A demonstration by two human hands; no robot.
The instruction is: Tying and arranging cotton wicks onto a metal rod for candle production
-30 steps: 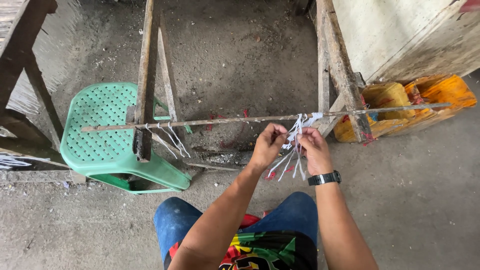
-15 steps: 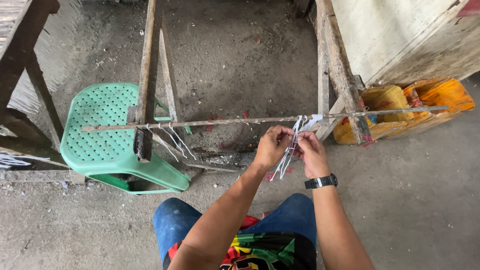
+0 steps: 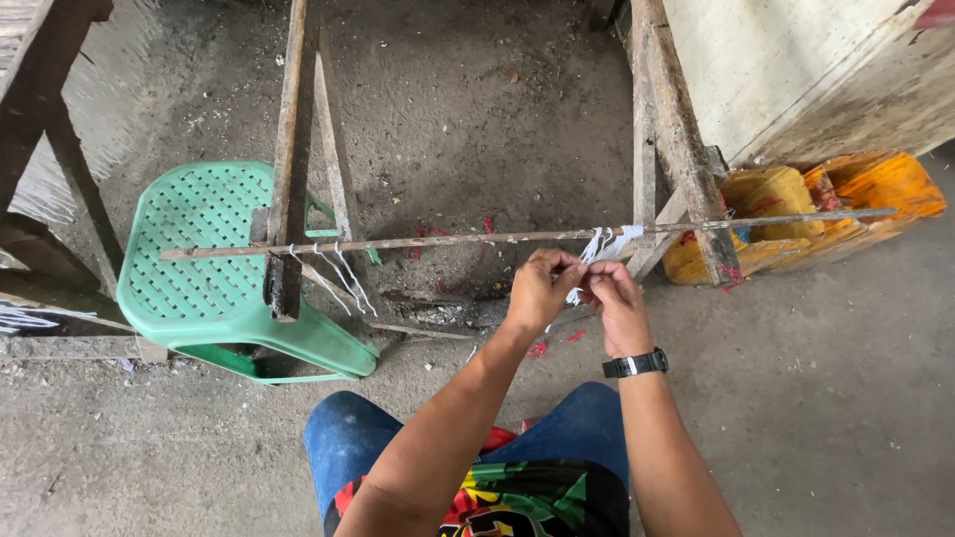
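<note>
Just under the rod (image 3: 448, 240), left hand (image 3: 538, 290) and right hand (image 3: 614, 298) pinch the white strings (image 3: 600, 249) between them.

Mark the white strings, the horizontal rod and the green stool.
white strings (image 3: 609, 243), head view, bunch tied at the rod.
horizontal rod (image 3: 448, 240), head view, mid-length.
green stool (image 3: 194, 249), head view, perforated seat.

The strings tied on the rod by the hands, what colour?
White; the strings hang from the thin rod beside both hands, clearest in the head view.
</note>
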